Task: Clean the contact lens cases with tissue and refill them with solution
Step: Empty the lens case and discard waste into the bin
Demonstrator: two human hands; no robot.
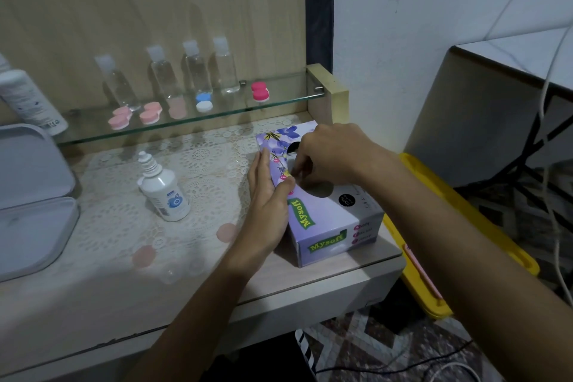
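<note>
A purple Mysoft tissue box [325,223] lies on the desk at the right. My left hand [268,201] presses flat against its left side, fingers straight. My right hand [328,155] reaches into the oval slot on top, fingertips curled and pinching at a tissue inside. A white solution bottle [162,192] with its cap off stands left of the box. Two loose pink lids [143,255] [226,232] lie on the lace mat, and a clear open lens case [183,270] sits near the front edge. On the glass shelf [288,96] rest pink cases [120,118], a blue-white case [203,102] and a magenta case [259,91].
Several clear small bottles [197,71] stand on the shelf's back. A large white bottle [28,99] leans at the far left above an open grey box [31,201]. A yellow bin [465,236] sits on the floor right of the desk, with cables nearby.
</note>
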